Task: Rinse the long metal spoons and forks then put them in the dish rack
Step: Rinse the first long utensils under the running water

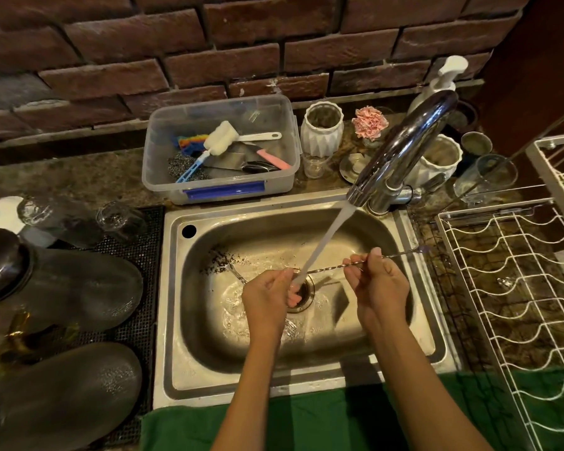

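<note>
We pinch the thin twisted spoon (336, 267) with both hands, left (267, 296) and right (380, 284) (light, stiff, wet-slippery), so hold mid-stem.

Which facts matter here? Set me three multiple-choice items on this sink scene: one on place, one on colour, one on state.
1. Where is the white wire dish rack?
A. right of the sink
B. left of it
C. inside it

2. What colour is the cloth at the sink's front edge?
A. red
B. green
C. white

3. What is the tap doing?
A. off
B. dripping
C. running

Answers:
1 A: the rack stands on the counter to the right.
2 B: the cloth is plainly green.
3 C: a steady stream falls onto the left hand while the right hand holds the long twisted utensil.
</note>
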Demonstrator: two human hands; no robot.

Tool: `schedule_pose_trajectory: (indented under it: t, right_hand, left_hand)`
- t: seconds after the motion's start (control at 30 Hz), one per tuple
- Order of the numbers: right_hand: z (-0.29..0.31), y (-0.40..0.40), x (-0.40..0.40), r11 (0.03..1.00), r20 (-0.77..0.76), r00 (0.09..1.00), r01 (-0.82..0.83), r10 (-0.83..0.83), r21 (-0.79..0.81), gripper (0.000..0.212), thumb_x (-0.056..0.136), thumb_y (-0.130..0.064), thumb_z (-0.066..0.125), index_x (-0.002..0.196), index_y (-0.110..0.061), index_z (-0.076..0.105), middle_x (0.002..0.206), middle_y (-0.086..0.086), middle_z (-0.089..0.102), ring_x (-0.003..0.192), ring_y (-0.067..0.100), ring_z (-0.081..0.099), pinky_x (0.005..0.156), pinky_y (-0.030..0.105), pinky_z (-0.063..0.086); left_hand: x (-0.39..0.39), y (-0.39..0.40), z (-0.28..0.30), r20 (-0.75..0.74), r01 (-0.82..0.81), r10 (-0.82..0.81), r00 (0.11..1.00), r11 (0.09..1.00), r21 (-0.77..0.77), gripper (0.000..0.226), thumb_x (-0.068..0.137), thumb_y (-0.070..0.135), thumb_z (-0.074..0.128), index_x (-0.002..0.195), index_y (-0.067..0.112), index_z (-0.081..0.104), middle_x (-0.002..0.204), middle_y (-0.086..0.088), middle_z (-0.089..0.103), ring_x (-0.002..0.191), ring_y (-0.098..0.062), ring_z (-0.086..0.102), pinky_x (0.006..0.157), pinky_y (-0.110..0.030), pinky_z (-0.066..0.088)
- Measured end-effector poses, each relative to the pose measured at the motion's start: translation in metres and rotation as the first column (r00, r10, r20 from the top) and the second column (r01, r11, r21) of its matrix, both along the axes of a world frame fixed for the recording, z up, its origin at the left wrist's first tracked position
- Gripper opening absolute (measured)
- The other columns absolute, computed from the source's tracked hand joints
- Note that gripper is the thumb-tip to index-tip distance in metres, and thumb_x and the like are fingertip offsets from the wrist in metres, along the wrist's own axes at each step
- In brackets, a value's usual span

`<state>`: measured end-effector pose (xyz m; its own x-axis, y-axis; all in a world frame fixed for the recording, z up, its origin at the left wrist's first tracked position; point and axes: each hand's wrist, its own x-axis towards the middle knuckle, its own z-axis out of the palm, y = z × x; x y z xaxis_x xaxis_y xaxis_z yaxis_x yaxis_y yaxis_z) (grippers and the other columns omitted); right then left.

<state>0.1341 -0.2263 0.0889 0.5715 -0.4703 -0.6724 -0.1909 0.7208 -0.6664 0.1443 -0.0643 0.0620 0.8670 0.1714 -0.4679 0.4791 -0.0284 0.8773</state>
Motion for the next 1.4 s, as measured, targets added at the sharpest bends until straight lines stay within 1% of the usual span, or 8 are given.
schedule_pose_trajectory:
  t: [0.27,0.47,0.6,0.7,0.87,1.03,1.2,1.4]
  right_hand:
    - [-0.004,0.055,-0.003,0.961,-0.103,0.956,-0.277,0.273,-0.024,0.023,0.092,0.007,0.057,0.076,-0.005,0.07,0.065,0.017,0.068,0.046,0.019,0.058,0.04,0.027,0.049]
    - [-0.009,0.05,0.012,0.978,-0.097,0.973,-0.209,0.208,-0.003,0.028,0.092,0.0,0.065,0.066,-0.008,0.07,0.085,0.016,0.077,0.089,0.03,0.075,0.081,0.04,0.061]
    - [-0.01,0.087,0.005,0.898,-0.201,0.885,-0.438,0.421,-0.049,0.005,0.089,-0.008,0.071,0.086,-0.004,0.072,0.088,0.014,0.077,0.072,0.021,0.072,0.059,0.031,0.059]
    - [-0.005,0.093,0.003,0.881,-0.089,0.877,-0.472,0.473,0.032,0.01,0.093,-0.001,0.063,0.098,0.007,0.068,0.094,0.021,0.076,0.084,0.029,0.075,0.072,0.037,0.061]
    - [-0.006,0.065,0.014,0.969,-0.071,0.967,-0.244,0.246,0.038,0.018,0.081,0.015,0.055,0.075,0.0,0.062,0.091,0.022,0.071,0.08,0.025,0.072,0.068,0.033,0.059]
    - [-0.011,0.098,-0.004,0.888,-0.072,0.885,-0.458,0.46,0.043,0.016,0.093,-0.001,0.063,0.105,0.008,0.066,0.102,0.022,0.075,0.094,0.03,0.076,0.081,0.038,0.062]
    - [-0.013,0.062,0.011,0.949,-0.146,0.941,-0.313,0.304,-0.04,0.022,0.09,0.006,0.058,0.073,-0.004,0.07,0.087,0.015,0.078,0.082,0.025,0.077,0.073,0.038,0.062]
    - [-0.006,0.095,-0.001,0.895,-0.033,0.894,-0.445,0.446,0.022,0.013,0.094,0.003,0.058,0.097,0.01,0.068,0.089,0.021,0.077,0.086,0.03,0.077,0.073,0.035,0.063]
  left_hand:
    - [-0.009,-0.026,0.008,-0.137,-0.054,0.035,0.99,0.989,-0.136,0.018,0.093,0.001,0.063,0.077,-0.002,0.071,0.059,-0.01,0.063,0.047,-0.014,0.052,0.043,-0.022,0.045]
    - [-0.004,0.048,0.007,-0.191,-0.263,0.237,0.953,0.957,-0.124,0.01,0.091,-0.002,0.066,0.083,-0.001,0.072,0.058,-0.006,0.067,0.047,-0.01,0.054,0.045,-0.02,0.047]
    - [-0.001,0.049,0.009,-0.209,-0.124,0.105,0.972,0.989,-0.079,0.012,0.089,-0.007,0.063,0.083,-0.004,0.072,0.057,-0.009,0.066,0.046,-0.012,0.052,0.043,-0.021,0.043]
    - [-0.001,0.053,0.015,-0.206,-0.097,0.08,0.975,0.993,-0.07,0.01,0.088,-0.005,0.065,0.08,-0.006,0.071,0.055,-0.009,0.065,0.044,-0.012,0.051,0.041,-0.021,0.041]
    - [-0.003,0.09,0.018,-0.207,-0.197,0.173,0.963,0.975,-0.099,0.012,0.091,-0.007,0.061,0.083,-0.004,0.069,0.052,-0.006,0.064,0.04,-0.008,0.051,0.039,-0.017,0.041]
    - [-0.013,0.082,0.013,-0.218,-0.147,0.129,0.967,0.987,-0.069,0.016,0.092,-0.007,0.061,0.08,-0.001,0.071,0.052,-0.008,0.062,0.039,-0.009,0.048,0.037,-0.019,0.039]
    - [-0.024,0.139,0.007,-0.222,-0.205,0.199,0.955,0.979,-0.007,0.013,0.093,-0.003,0.06,0.088,-0.001,0.072,0.056,-0.007,0.066,0.043,-0.009,0.053,0.042,-0.019,0.043]
    - [-0.027,0.125,0.001,-0.238,-0.159,0.149,0.96,0.987,-0.025,0.017,0.092,-0.006,0.06,0.081,0.001,0.07,0.052,-0.007,0.064,0.038,-0.007,0.049,0.037,-0.018,0.039]
